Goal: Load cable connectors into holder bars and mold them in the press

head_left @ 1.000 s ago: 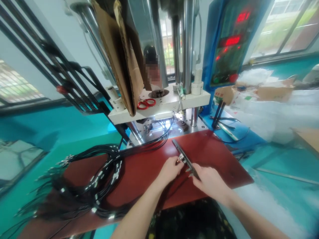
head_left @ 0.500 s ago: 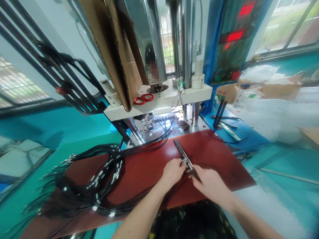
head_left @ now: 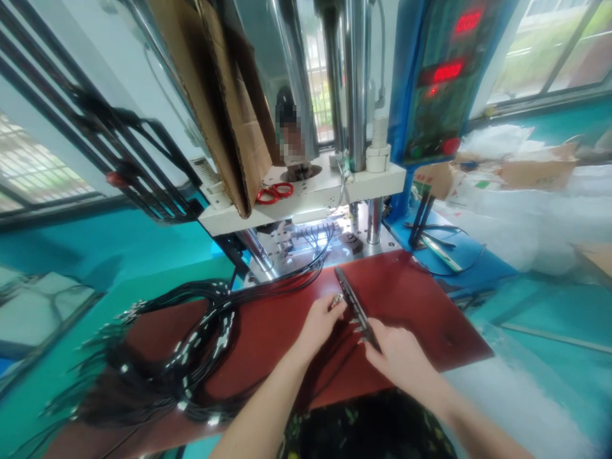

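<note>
In the head view my left hand (head_left: pixel 319 324) pinches a small metal cable connector (head_left: pixel 337 299) between thumb and fingers, just left of a dark slotted metal bar (head_left: pixel 352 297). My right hand (head_left: pixel 400 352) is closed around the near end of that bar, which slants away from me over the reddish-brown board (head_left: pixel 272 325). A few small metal connector ends (head_left: pixel 356 325) stick out along the bar's left side, close to my right fingers. Thin black cables run from them toward my lap, partly hidden by my left forearm.
A coiled bundle of black cables (head_left: pixel 210 322) with white tags covers the board's left side. Behind stands a press (head_left: pixel 306 203) with cables in its lit bed and red-handled scissors (head_left: pixel 275 193) on its plate. Pliers (head_left: pixel 435 233) lie on the blue surface at right.
My left hand has drawn back left from the bar with a connector in its fingertips. My right hand keeps the bar in nearly the same place.
</note>
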Action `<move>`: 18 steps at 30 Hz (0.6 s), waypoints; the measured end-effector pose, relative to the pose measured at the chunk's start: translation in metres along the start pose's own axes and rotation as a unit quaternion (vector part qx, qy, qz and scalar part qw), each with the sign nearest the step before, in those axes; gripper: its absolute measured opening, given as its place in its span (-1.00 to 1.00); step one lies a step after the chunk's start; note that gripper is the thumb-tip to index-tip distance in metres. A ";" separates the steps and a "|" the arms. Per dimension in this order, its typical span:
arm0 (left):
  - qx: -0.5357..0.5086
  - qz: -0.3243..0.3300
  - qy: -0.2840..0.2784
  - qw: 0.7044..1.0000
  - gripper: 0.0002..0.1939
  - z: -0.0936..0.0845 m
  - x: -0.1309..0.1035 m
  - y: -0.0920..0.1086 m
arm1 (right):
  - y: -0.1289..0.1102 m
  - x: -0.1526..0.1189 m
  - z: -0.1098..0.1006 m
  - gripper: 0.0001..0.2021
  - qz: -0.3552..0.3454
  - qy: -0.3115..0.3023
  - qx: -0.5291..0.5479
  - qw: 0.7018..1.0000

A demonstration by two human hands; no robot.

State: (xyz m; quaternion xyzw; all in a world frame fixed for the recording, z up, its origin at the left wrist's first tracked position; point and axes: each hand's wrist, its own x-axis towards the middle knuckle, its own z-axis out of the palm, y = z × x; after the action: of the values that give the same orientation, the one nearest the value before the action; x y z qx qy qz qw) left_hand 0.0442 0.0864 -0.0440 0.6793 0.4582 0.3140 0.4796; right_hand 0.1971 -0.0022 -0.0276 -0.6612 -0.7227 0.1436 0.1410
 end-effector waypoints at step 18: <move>-0.231 -0.190 -0.100 0.949 -0.76 -0.028 -0.004 0.012 | 0.006 -0.003 0.004 -0.71 -0.017 0.017 0.081 0.996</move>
State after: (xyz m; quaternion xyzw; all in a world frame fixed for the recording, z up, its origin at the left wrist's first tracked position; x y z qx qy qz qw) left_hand 0.0221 0.0915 -0.0234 0.4782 0.4437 0.2449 0.7172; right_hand 0.2014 -0.0049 -0.0334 -0.6376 -0.7172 0.1883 0.2090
